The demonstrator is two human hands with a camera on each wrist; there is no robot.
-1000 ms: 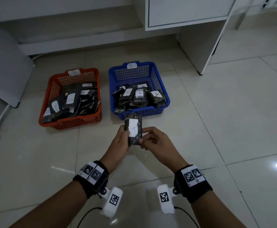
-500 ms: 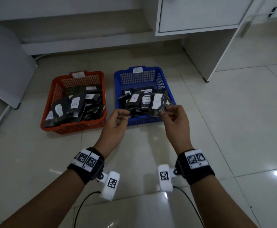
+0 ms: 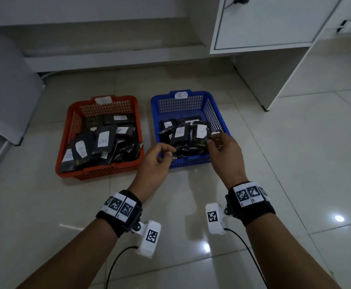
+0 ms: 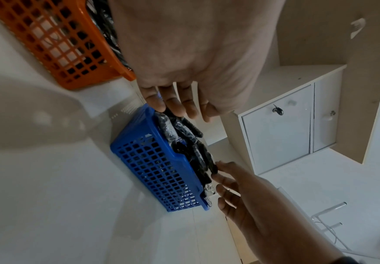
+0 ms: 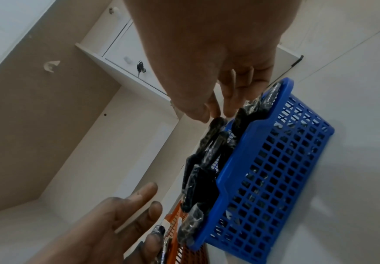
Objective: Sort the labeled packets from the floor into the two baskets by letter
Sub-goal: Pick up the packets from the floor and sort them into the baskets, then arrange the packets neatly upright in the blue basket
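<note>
Both hands at the blue basket's front rim

Left hand and right hand hover over the near edge of the blue basket, fingers loose, gripping nothing. The labeled packets are piled inside it. The red basket, just left of the blue one, holds its own heap.

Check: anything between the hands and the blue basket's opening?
Nothing visible does. The left hand and right hand hover at the blue basket, at its near rim, and its top is open. Below them are only the labeled packets piled inside. The orange basket sits to the left, apart.
</note>
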